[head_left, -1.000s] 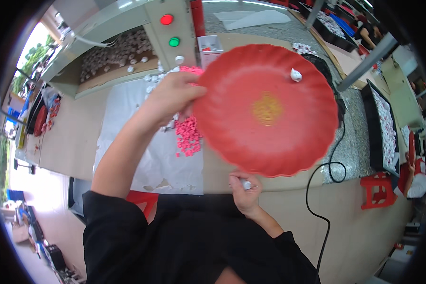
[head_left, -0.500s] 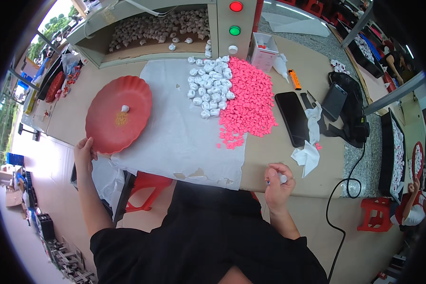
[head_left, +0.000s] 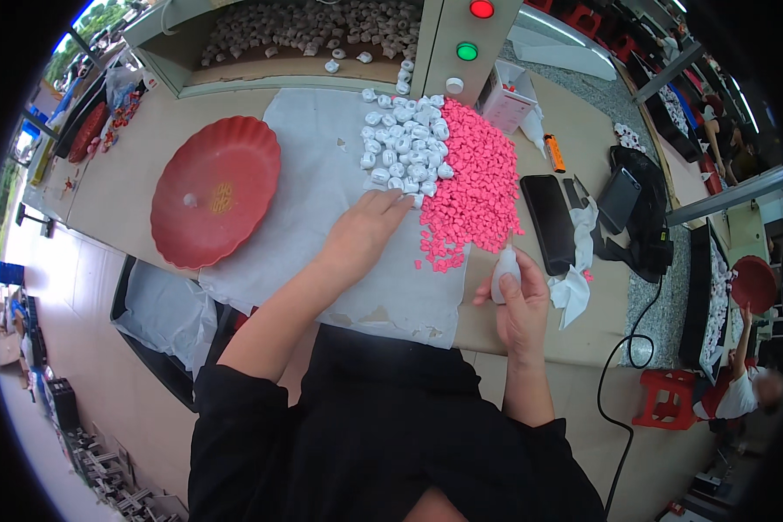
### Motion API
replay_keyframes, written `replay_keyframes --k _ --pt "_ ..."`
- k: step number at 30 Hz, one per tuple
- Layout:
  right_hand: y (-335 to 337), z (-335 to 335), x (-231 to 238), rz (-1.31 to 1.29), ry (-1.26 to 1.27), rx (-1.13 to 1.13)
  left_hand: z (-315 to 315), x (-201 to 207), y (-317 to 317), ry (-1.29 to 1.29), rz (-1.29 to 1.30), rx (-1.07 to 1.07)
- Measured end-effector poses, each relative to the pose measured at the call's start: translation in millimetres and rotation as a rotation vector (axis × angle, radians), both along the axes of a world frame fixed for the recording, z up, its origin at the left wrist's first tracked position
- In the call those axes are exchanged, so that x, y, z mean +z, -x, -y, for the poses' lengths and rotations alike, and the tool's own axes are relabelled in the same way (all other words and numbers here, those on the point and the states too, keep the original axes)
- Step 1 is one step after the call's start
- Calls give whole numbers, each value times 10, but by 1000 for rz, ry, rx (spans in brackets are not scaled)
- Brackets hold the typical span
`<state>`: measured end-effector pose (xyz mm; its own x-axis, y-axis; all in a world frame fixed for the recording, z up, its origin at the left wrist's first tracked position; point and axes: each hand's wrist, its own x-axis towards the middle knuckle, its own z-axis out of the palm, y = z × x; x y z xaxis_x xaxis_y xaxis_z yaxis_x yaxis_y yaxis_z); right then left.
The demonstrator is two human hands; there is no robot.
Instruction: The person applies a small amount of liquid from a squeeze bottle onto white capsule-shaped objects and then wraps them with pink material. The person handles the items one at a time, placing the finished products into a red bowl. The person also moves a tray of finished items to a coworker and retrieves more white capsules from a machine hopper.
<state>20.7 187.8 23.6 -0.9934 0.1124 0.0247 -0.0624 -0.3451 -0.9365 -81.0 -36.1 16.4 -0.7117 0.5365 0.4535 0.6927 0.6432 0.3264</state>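
Note:
My left hand (head_left: 364, 233) reaches over the white paper to the near edge of a pile of small white rounded pieces (head_left: 391, 159). Its fingers are stretched out and their tips touch one of these pieces; the thumb is hidden. In my right hand (head_left: 522, 304) is a small white squeeze bottle (head_left: 502, 271), its narrow nozzle pointing up and away from me. Right beside the white pieces spreads a heap of small pink pieces (head_left: 478, 183). A red scalloped plate (head_left: 250, 161) stands to the left, with one white piece (head_left: 190, 200) in it.
An open-fronted cabinet (head_left: 304, 74) with several whitish pieces stands at the back. On the right lie a black phone (head_left: 546, 222), crumpled tissue (head_left: 570, 291), an orange lighter (head_left: 554, 152) and a black bag (head_left: 644, 248). A lined black crate (head_left: 157, 322) sits below the table's left edge.
My left hand has left the plate's rim and moved right to the white pieces. My right hand has turned the squeeze bottle nozzle-up and raised it towards the pink heap.

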Motion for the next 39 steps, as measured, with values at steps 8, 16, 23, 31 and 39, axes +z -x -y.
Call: replay_keyframes --k 8,16,23,31,39 --pt "188 84 152 -12 169 -36 39 -5 -28 -123 244 106" --pt "236 127 -130 -36 406 -105 -126 -115 -584 -1390 1254 -108" --pt "153 285 -98 -223 98 -24 -213 -149 -636 -1299 1121 -122" --pt "95 274 -136 -373 -307 -72 -208 -199 -666 -1221 1076 -78" --pt "93 271 -185 -390 -397 -82 -214 -143 -679 -1247 1076 -83"
